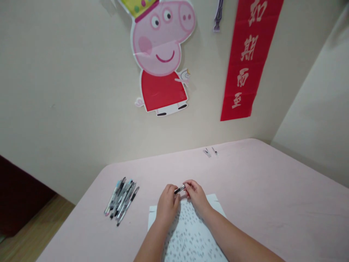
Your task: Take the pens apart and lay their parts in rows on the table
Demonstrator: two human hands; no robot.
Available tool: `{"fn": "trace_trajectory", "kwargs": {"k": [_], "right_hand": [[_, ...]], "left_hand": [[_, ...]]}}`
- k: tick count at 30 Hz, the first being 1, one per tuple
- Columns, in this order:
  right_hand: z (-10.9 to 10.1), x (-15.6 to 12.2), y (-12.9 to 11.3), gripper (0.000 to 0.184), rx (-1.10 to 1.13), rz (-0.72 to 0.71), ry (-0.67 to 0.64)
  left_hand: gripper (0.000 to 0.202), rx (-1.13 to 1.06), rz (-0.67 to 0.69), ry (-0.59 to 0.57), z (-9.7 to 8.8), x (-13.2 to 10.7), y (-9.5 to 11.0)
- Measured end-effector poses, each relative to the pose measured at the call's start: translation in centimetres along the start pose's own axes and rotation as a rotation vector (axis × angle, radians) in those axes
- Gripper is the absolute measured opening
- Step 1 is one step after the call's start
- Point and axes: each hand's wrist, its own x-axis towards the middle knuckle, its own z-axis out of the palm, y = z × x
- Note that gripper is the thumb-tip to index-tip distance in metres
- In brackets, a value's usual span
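Pen-work above the pink desk's [259,182] near edge: left hand [167,204] and right hand [196,196], each grip clamped on one end of the slim black-and-silver plastic pen [179,189] over the white printed paper sheet [191,236], seemingly working its cap, which calls for straight, steady alignment.

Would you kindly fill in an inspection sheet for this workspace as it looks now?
Surface: pink table, white sheet covered in small dark marks lying on it.
Job's things: short dark pen, held above the sheet.
Clutter: bundle of pens at the left; two small pieces near the far edge.
Grippers: left hand and right hand each pinch one end of the pen with the fingers.
Cables: nothing seen.
Surroundings: cartoon pig cutout and red banner on the wall.
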Motion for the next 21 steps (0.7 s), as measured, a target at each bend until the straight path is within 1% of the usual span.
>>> {"fn": "trace_trajectory", "kwargs": {"k": [3,7,13,21], "right_hand": [[0.09,0.02,0.24,0.033,0.005,0.002,-0.029],[-0.01,0.14,0.55,0.033,-0.010,0.018,-0.040],[-0.01,0.05,0.42,0.033,-0.029,0.011,-0.075],[0.08,-0.11,0.56,0.033,-0.024,0.024,-0.116]], "left_hand": [[0.019,0.034,0.023,-0.027,-0.03,-0.03,0.08],[0.023,0.071,0.014,-0.047,0.08,0.08,-0.03],[0.024,0.062,-0.006,-0.019,0.27,0.09,-0.54],[0.025,0.038,-0.026,-0.023,0.26,-0.03,-0.18]]}}
